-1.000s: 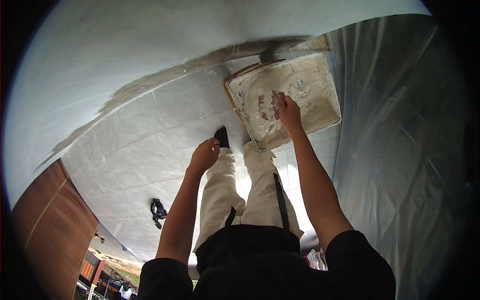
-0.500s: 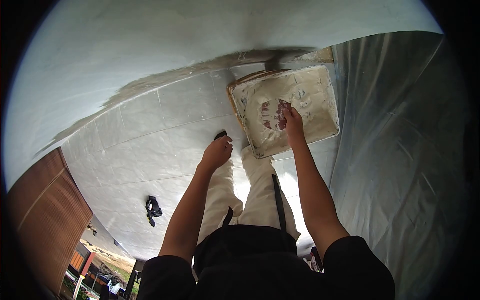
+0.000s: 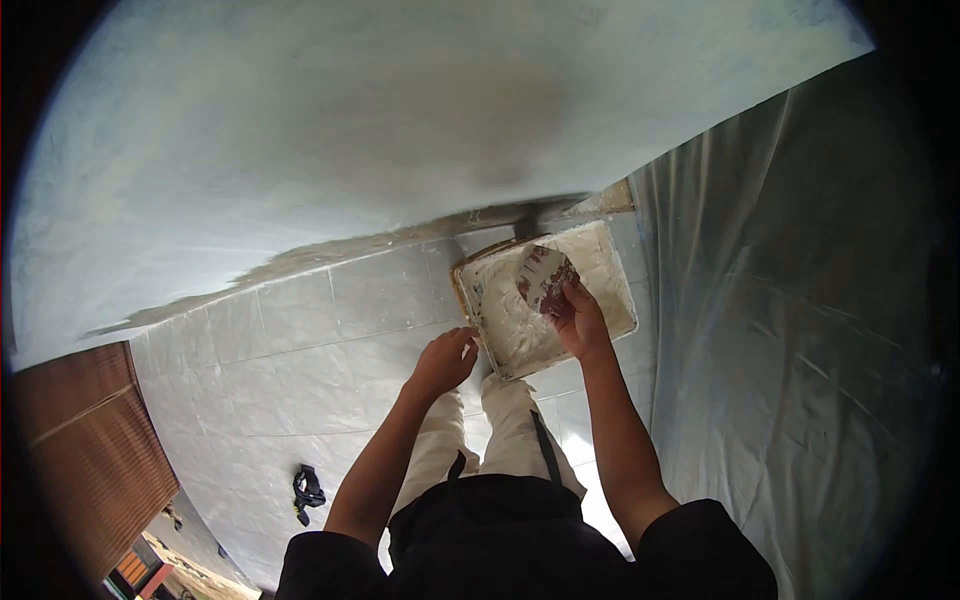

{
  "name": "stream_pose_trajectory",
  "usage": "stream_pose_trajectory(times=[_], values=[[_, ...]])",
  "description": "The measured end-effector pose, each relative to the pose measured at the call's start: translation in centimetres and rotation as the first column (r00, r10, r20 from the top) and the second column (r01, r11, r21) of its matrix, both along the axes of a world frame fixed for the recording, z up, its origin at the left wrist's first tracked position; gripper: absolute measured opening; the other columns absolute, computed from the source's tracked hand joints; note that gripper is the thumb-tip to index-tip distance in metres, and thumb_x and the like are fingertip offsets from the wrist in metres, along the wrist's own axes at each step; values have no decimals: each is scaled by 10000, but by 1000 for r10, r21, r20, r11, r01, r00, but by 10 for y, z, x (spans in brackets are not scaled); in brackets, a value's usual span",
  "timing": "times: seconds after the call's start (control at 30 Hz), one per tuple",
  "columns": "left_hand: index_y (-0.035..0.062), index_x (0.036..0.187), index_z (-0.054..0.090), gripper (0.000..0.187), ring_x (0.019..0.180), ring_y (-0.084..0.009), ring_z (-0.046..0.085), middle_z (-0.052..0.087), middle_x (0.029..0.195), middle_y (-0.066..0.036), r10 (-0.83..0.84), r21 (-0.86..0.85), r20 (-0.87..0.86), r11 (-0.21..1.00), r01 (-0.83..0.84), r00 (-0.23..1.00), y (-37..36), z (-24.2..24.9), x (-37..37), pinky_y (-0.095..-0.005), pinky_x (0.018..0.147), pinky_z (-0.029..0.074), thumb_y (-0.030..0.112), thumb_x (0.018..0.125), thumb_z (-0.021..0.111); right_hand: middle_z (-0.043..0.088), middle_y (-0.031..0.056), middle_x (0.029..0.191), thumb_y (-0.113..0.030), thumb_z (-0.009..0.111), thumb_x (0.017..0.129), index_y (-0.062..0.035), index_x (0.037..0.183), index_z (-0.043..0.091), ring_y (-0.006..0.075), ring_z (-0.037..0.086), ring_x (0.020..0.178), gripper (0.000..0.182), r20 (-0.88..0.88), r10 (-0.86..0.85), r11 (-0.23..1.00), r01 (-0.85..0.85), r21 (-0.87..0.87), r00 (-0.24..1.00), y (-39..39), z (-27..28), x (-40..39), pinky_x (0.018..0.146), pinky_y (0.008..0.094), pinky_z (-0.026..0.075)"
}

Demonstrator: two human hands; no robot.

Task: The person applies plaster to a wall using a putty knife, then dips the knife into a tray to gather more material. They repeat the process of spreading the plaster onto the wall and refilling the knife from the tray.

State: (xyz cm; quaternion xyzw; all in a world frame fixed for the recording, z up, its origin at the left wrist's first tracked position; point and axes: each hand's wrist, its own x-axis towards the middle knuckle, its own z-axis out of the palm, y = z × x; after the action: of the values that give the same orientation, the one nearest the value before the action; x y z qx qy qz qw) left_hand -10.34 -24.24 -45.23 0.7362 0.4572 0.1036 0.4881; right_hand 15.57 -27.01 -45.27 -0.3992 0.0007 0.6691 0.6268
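Note:
A reddish-brown disc, smeared with pale paste, is gripped at its lower right edge by my right hand. It is over a rectangular tray that holds cream-coloured paste with an uneven, ridged surface. Just left of the tray, my left hand hangs with its fingers loosely curled and apart, and nothing shows in it. Below the tray are my legs in pale trousers.
A pale wall rises ahead, its lower edge unevenly coated. Clear plastic sheeting hangs on the right. A black strap-like item lies on the grey covered floor. A brown corrugated panel stands left.
The disc has come up off the paste with my right hand and shows more of its face. The camera view has tilted up, so tray and floor appear lower. My left hand is nearer the tray.

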Motion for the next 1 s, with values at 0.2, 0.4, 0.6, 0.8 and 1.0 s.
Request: stream_pose_trajectory(times=[0.2, 0.4, 0.6, 0.8, 1.0], values=[[52, 1092, 593, 238, 915, -339, 634, 664, 957, -154, -98, 144, 81, 986, 85, 992, 26, 90, 17, -436, 815, 491, 165, 888, 549, 597, 62, 1192, -116, 492, 981, -125, 1332, 450, 196, 623, 1032, 353, 17, -33, 975, 28, 219, 999, 22, 89, -7, 870, 367, 537], [59, 1147, 580, 280, 948, -337, 630, 662, 1030, -145, -262, 408, 106, 891, 198, 959, 66, 182, 33, -441, 837, 489, 173, 892, 566, 596, 73, 1220, -141, 480, 992, -102, 1353, 445, 206, 616, 1066, 365, 68, -109, 868, 61, 493, 992, 55, 207, 3, 880, 375, 533], [72, 1122, 631, 242, 1041, -282, 609, 655, 1131, -95, -294, 595, -24, 764, 250, 955, 113, 304, 51, -384, 918, 468, 151, 897, 589, 637, 90, 1170, -114, 487, 996, -24, 1233, 572, 184, 634, 1034, 267, 292, -422, 676, 83, 733, 858, 78, 316, 19, 914, 373, 526], [77, 1153, 577, 339, 1152, -313, 506, 572, 1184, -118, -260, 954, 28, 295, 51, 965, 160, 395, 70, -445, 956, 406, 77, 816, 613, 668, 111, 1111, -71, 503, 983, 23, 1230, 585, 148, 618, 1038, 277, 444, -786, 521, 76, 850, 430, 97, 390, 37, 930, 305, 490], [109, 1313, 519, 488, 1397, -312, 298, 383, 1473, -82, 13, 972, -38, -233, 40, 999, 189, 450, 98, -523, 1113, 253, 108, 826, 552, 605, 173, 1256, 152, 541, 789, -25, 1235, 609, 374, 536, 1218, 485, 208, -810, 365, -195, 910, -548, 125, 438, 53, 1061, 443, 400]])
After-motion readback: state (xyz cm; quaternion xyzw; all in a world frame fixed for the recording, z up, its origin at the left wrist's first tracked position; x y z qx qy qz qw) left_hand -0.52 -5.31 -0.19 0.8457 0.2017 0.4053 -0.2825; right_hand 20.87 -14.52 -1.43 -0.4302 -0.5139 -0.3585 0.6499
